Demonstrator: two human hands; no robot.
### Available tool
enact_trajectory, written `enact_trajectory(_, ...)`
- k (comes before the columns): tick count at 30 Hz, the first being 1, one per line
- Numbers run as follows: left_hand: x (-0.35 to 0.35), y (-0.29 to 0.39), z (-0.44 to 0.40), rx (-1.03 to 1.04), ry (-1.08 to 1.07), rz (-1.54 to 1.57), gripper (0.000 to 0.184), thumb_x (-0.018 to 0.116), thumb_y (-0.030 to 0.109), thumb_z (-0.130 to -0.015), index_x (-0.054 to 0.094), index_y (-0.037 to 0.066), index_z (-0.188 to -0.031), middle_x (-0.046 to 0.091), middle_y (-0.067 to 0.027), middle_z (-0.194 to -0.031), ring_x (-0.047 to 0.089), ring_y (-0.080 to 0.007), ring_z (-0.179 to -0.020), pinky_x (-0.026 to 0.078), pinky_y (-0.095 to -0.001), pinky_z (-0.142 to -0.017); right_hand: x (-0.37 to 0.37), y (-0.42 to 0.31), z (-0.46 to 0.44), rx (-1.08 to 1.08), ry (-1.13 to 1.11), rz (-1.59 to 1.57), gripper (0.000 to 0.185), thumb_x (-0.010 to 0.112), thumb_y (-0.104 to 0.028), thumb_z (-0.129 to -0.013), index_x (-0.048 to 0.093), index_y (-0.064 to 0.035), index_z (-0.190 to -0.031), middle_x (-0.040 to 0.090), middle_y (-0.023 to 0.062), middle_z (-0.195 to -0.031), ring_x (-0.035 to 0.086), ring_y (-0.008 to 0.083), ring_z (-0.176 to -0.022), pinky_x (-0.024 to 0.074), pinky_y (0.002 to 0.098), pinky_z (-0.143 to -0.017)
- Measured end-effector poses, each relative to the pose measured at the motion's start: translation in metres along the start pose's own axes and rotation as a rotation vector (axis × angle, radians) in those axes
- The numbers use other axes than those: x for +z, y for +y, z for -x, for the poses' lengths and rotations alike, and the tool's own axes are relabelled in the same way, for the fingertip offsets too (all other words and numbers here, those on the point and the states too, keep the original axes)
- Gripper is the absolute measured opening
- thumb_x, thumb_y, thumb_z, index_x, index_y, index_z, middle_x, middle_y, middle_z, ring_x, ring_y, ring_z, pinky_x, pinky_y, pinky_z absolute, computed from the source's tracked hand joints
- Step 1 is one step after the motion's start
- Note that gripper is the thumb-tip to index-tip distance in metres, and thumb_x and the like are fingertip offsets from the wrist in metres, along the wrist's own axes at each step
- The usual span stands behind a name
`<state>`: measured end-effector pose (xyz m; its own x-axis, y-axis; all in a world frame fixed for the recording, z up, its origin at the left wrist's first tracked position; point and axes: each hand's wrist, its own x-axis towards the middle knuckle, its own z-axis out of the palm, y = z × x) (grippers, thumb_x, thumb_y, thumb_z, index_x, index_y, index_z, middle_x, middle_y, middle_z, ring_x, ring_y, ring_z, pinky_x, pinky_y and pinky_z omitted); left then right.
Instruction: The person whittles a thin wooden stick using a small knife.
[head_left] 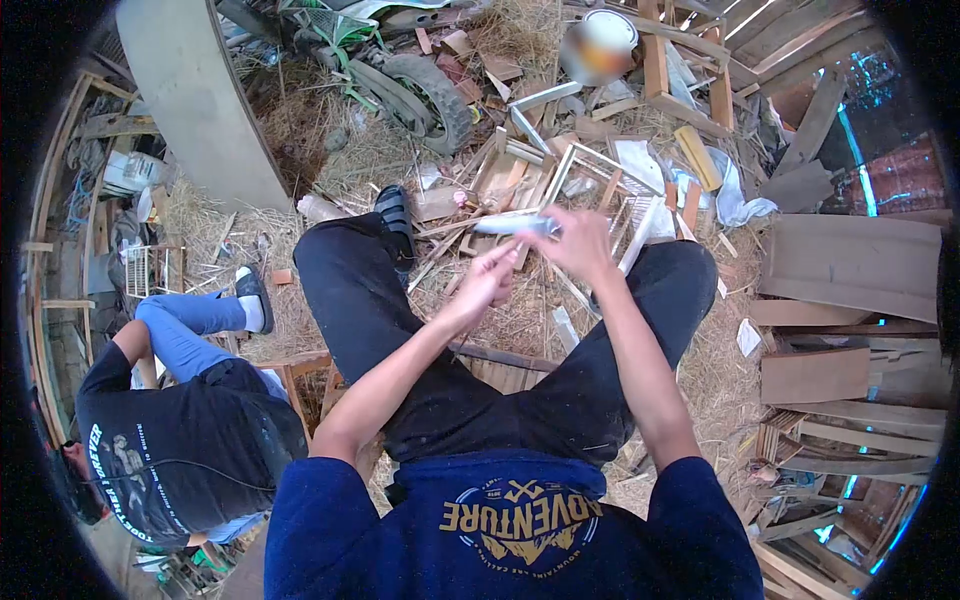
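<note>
Wooden frames (618, 169) and 1 tyre (452, 108) beyond the right hand (578, 243), blurred pale tool (502, 225) in its grasp; left hand's (483, 286) hold unclear.

Left grip (478, 292) and right grip (580, 245) meet between the knees (690, 272), wooden frames (620, 169) just ahead.
A blurred item (508, 224) is in the right grip; the left grip is just beside it, nearer the body. The frames lie on the straw-strewn floor (715, 390), with a plank (697, 158) and a bag (740, 205) to their right. Beyond them, a bucket (600, 48) is farther ahead; a tyre (437, 105) lies ahead and left, a large panel (195, 100) left of that. Boards (850, 265) line the far right. On the left, near the left leg, is another person (190, 440), and ahead of that person is a small crate (150, 270).
</note>
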<state>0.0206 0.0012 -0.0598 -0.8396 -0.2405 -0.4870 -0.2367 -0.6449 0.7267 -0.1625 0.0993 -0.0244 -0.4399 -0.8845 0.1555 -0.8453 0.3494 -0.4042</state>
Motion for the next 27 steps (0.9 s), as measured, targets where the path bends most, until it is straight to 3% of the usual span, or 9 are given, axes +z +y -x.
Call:
enact_trajectory(1,0.003,-0.004,0.002,0.032,0.013,0.079,0.045,0.047,0.026,-0.107,0.043,0.016,-0.150,0.030,0.0108,-0.064,0.026,-0.0027,-0.048,0.020,-0.0222,-0.044,0.002,0.013,-0.001,0.147,0.015,-0.058,0.053,0.073,-0.063,-0.079,0.071,-0.0097,-0.082,0.064,0.0088,-0.058,0.065,0.0257,-0.053,0.0495,0.0392,-0.056)
enact_trajectory(4,-0.010,0.015,-0.010,0.088,0.021,0.054,0.046,0.049,0.027,-0.106,0.043,0.016,-0.151,0.030,0.0105,-0.064,0.025,-0.0033,-0.048,0.020,-0.0230,-0.044,0.008,0.012,-0.009,0.244,0.112,-0.075,0.052,0.075,-0.064,-0.076,0.072,-0.0120,-0.082,0.063,0.0066,-0.057,0.064,0.0222,-0.051,0.0488,0.0373,-0.054)
enact_trajectory(7,0.002,-0.001,-0.003,0.036,0.036,0.006,0.047,0.050,0.029,-0.106,0.042,0.016,-0.151,0.030,0.0102,-0.063,0.025,-0.0033,-0.046,0.020,-0.0230,-0.043,0.007,0.005,-0.008,0.172,0.003,0.012,0.053,0.076,-0.062,-0.076,0.073,-0.0102,-0.087,0.066,0.0051,-0.061,0.065,0.0238,-0.055,0.0503,0.0388,-0.057)
enact_trajectory(9,0.000,-0.005,0.009,0.001,-0.024,-0.010,0.047,0.050,0.028,-0.106,0.042,0.015,-0.151,0.028,0.0100,-0.064,0.024,-0.0024,-0.048,0.019,-0.0218,-0.042,0.007,0.029,-0.010,0.351,0.094,-0.149,0.051,0.073,-0.060,-0.080,0.074,-0.0108,-0.092,0.067,0.0064,-0.063,0.066,0.0231,-0.058,0.0502,0.0394,-0.059)
enact_trajectory(11,-0.003,-0.005,0.018,0.026,-0.039,-0.037,0.047,0.050,0.027,-0.106,0.042,0.016,-0.150,0.027,0.0100,-0.064,0.023,-0.0025,-0.048,0.019,-0.0218,-0.043,0.007,0.075,-0.020,0.738,0.376,-0.253,0.051,0.067,-0.064,-0.084,0.072,-0.0149,-0.097,0.068,0.0070,-0.067,0.067,0.0239,-0.063,0.0516,0.0389,-0.064)
enact_trajectory(16,-0.015,0.005,0.004,0.056,0.048,-0.001,0.045,0.048,0.029,-0.107,0.043,0.015,-0.150,0.029,0.0101,-0.062,0.026,-0.0027,-0.046,0.020,-0.0227,-0.043,-0.013,0.004,0.001,0.325,0.080,-0.111,0.047,0.071,-0.058,-0.084,0.065,-0.0114,-0.084,0.063,0.0031,-0.059,0.063,0.0194,-0.054,0.0477,0.0354,-0.054)
enact_trajectory(21,-0.010,0.002,-0.004,0.005,0.036,0.094,0.020,0.051,0.028,-0.106,0.061,0.011,-0.110,0.032,0.0106,-0.063,0.028,-0.0016,-0.049,0.020,-0.0228,-0.044,0.006,-0.017,0.015,0.090,-0.051,-0.201,0.046,0.073,-0.056,-0.082,0.068,-0.0109,-0.092,0.066,0.0122,-0.062,0.067,0.0316,-0.059,0.0518,0.0435,-0.058)
enact_trajectory(25,-0.015,-0.007,-0.002,0.013,0.048,-0.019,0.016,0.051,0.026,-0.106,0.058,0.012,-0.103,0.031,0.0109,-0.065,0.027,-0.0010,-0.049,0.019,-0.0214,-0.043,0.014,-0.015,0.012,-0.007,-0.077,-0.220,0.047,0.075,-0.055,-0.080,0.069,-0.0096,-0.093,0.065,0.0121,-0.062,0.066,0.0322,-0.058,0.0511,0.0429,-0.058)
enact_trajectory(27,-0.014,-0.004,0.005,0.040,0.037,-0.018,0.019,0.051,0.027,-0.105,0.059,0.012,-0.114,0.030,0.0109,-0.064,0.026,-0.0011,-0.048,0.018,-0.0216,-0.043,0.011,-0.017,0.010,0.020,-0.073,-0.258,0.049,0.077,-0.055,-0.079,0.071,-0.0074,-0.089,0.065,0.0113,-0.062,0.067,0.0311,-0.058,0.0504,0.0416,-0.057)
